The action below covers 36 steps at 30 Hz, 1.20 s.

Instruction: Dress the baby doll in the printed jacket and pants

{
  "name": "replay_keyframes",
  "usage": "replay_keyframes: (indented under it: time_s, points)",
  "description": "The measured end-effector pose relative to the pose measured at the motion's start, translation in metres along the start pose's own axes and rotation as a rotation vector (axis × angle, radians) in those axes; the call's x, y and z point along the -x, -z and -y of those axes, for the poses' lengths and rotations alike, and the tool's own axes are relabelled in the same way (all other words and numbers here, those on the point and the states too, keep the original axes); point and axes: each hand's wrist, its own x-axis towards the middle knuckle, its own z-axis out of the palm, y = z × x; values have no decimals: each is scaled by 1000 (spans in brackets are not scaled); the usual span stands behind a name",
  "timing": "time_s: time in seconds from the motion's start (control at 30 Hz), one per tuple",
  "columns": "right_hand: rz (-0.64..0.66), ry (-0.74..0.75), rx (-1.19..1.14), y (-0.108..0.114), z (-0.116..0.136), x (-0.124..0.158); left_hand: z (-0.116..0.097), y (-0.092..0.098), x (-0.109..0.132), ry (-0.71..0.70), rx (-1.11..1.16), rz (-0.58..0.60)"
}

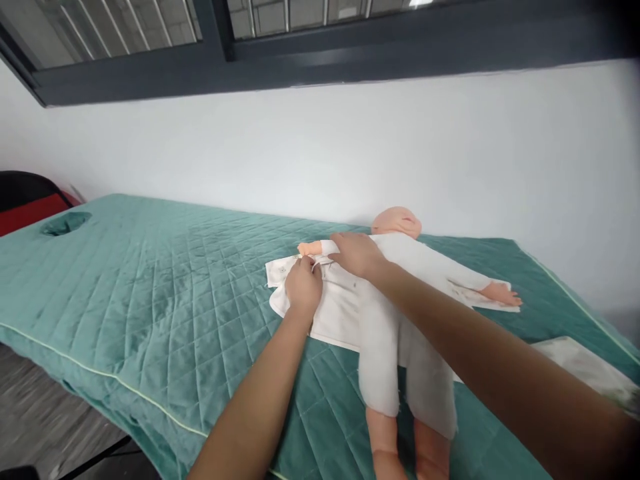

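Note:
A baby doll with a white cloth body lies face up on the bed, its head at the wall side. Spread beneath it is a white baby shirt with small printed marks. At the shirt's left part, my left hand is closed on the fabric, close to a thin white tie. My right hand lies across the doll's arm on the left, its fingers bent onto the shirt near the same tie. The doll's small hand sticks out just above my left fingers. My right forearm covers part of the doll's middle.
A green quilted cover with a hole at its far left end lies over the bed. More white cloth rests at the right. Behind stands a white wall under a dark window frame. A red and black object stands beyond the left end.

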Motion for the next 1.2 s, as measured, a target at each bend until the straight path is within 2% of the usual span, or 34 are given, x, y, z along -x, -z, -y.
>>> replay_keyframes:
  time_s: [0.2,0.3,0.5,0.83,0.97,1.07,1.2]
  points:
    - [-68,77,-222,3,-15,28,6,2,-1,97,581,-156]
    - [-64,90,-201,0,-17,32,9,1,-2,140,763,-199]
    - [-40,52,-69,-7,-8,28,12,-1,-2,199,857,-316]
    - [-21,17,-80,-7,-9,29,6,3,1,226,915,-371]
    - [-43,-12,-39,-12,-4,28,6,3,3,161,864,-301]
    - [-74,-2,5,-18,0,27,5,3,6,64,758,-182]
    - [-90,7,69,-23,9,24,0,3,12,-123,496,-5]
